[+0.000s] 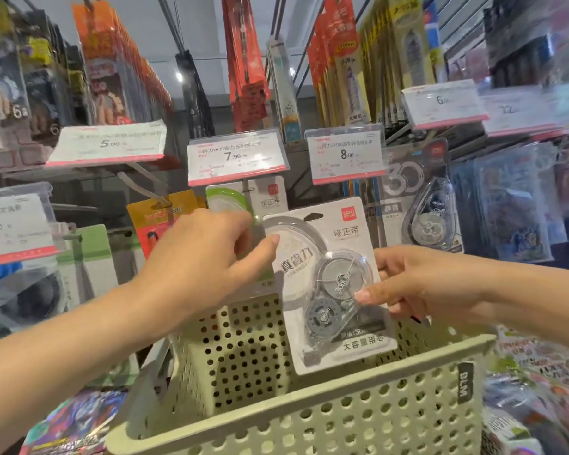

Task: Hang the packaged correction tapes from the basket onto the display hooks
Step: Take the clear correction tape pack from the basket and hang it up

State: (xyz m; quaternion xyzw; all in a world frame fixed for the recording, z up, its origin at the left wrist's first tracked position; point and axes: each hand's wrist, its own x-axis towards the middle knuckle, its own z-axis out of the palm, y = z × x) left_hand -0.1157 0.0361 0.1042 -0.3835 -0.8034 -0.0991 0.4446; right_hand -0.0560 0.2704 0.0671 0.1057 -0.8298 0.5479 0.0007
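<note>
A white-carded correction tape pack (334, 290) with a grey dispenser in a clear blister is held up above the pale green perforated basket (309, 418). My right hand (421, 284) pinches its right edge. My left hand (204, 257) reaches across with its thumb on the pack's upper left edge. Right behind hangs a green correction tape pack (230, 200) on a display hook under the 7.90 price tag (235, 156). The hook's tip is hidden behind the tag and my hand.
An 8.00 price tag (347, 156) sits to the right, with a dark "30" tape pack (421, 205) hanging beside it. An orange-yellow pack (165, 211) hangs on the left. Rows of carded pens fill the upper hooks. Colourful packets lie around the basket.
</note>
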